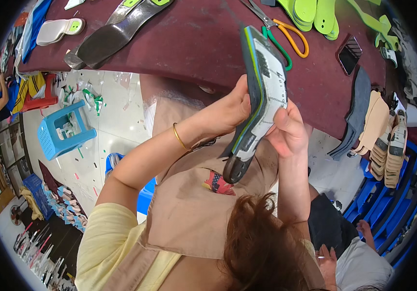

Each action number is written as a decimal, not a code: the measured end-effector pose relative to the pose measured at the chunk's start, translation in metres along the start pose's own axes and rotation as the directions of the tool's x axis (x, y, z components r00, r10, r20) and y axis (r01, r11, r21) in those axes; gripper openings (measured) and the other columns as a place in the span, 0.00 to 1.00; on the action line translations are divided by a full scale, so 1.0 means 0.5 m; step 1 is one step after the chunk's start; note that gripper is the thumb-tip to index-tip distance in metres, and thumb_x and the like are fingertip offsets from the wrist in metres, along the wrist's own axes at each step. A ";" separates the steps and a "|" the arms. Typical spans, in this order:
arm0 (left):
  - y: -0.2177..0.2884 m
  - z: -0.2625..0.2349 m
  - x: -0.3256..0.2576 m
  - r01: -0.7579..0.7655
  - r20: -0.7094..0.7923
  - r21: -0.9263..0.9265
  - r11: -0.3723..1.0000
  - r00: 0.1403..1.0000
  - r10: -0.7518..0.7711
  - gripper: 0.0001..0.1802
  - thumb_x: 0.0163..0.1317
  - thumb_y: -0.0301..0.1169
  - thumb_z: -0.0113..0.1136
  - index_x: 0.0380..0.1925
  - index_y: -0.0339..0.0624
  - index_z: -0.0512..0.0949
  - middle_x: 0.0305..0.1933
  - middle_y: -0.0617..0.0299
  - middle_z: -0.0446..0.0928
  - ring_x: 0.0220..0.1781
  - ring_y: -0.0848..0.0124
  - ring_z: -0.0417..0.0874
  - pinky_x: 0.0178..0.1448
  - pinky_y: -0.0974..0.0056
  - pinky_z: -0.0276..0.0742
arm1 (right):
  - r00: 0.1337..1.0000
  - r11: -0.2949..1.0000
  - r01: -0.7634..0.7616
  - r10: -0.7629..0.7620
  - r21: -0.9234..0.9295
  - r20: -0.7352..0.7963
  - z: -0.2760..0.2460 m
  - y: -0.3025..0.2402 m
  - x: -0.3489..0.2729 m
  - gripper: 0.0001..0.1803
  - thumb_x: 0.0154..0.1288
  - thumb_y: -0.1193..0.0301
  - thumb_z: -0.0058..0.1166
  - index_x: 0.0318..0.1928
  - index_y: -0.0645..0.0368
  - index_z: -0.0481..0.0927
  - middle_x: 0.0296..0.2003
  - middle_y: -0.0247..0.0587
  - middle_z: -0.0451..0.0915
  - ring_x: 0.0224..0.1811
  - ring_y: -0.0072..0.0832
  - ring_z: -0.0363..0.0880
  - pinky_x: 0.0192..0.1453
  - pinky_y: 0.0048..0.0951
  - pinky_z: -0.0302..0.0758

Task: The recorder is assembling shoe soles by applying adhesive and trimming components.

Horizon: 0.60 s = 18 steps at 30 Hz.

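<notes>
Between my hands is a layered shoe insole [272, 92], held up at a slant over my lap and the table's front edge. Its face is white and grey with dark ends, and thin green and blue layers run along its side. My left hand [232, 109] grips its left edge near the middle, the fingers partly hidden behind it. My right hand [288, 128] pinches the opposite edge, thumb on the white face. On the table just beyond lie scissors [278, 31] with one orange and one green handle.
The dark red table [179, 48] bears dark sole-shaped forms [116, 41], a pale insole [60, 31], lime-green insoles [325, 17] and a phone [349, 54]. Stacked insoles [385, 145] hang over its right edge. A blue stool [67, 128] stands left; another person's hand [327, 262] shows lower right.
</notes>
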<state>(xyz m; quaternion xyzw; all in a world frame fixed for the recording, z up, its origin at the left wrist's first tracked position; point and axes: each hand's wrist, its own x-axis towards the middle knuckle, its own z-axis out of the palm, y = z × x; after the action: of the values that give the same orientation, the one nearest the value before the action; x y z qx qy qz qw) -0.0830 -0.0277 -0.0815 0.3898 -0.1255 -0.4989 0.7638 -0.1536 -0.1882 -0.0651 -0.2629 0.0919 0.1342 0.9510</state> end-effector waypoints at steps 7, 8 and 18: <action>-0.011 0.008 0.009 -0.115 0.114 -0.008 0.993 0.987 0.115 0.46 0.60 0.57 0.53 0.68 0.39 0.52 0.63 0.60 0.62 0.66 0.71 0.60 0.67 0.64 0.60 | 0.994 0.995 -0.097 0.099 0.038 -0.043 0.011 0.003 0.001 0.33 0.60 0.64 0.62 0.59 0.68 0.64 0.50 0.44 0.76 0.49 0.30 0.79 0.50 0.31 0.78; -0.010 0.011 0.005 -0.123 0.095 -0.011 0.992 0.988 0.123 0.42 0.63 0.55 0.51 0.67 0.37 0.54 0.62 0.60 0.63 0.65 0.72 0.62 0.66 0.64 0.61 | 0.994 0.996 -0.079 0.082 0.036 -0.073 0.015 0.005 0.000 0.32 0.60 0.64 0.61 0.59 0.68 0.64 0.50 0.43 0.76 0.50 0.30 0.78 0.51 0.31 0.78; 0.012 0.024 -0.017 -0.191 -0.034 0.563 0.804 0.967 0.254 0.20 0.73 0.39 0.40 0.52 0.31 0.66 0.45 0.51 0.75 0.47 0.63 0.75 0.53 0.63 0.69 | 0.977 1.000 0.011 -0.017 -0.028 -0.211 0.028 0.012 0.008 0.24 0.63 0.71 0.58 0.57 0.65 0.68 0.50 0.41 0.77 0.51 0.27 0.76 0.57 0.30 0.72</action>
<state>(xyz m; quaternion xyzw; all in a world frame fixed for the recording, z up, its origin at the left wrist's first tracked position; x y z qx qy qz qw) -0.0898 -0.0250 -0.0675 0.6033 -0.2683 -0.3261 0.6766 -0.1500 -0.1749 -0.0570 -0.2892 0.1889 0.0999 0.9331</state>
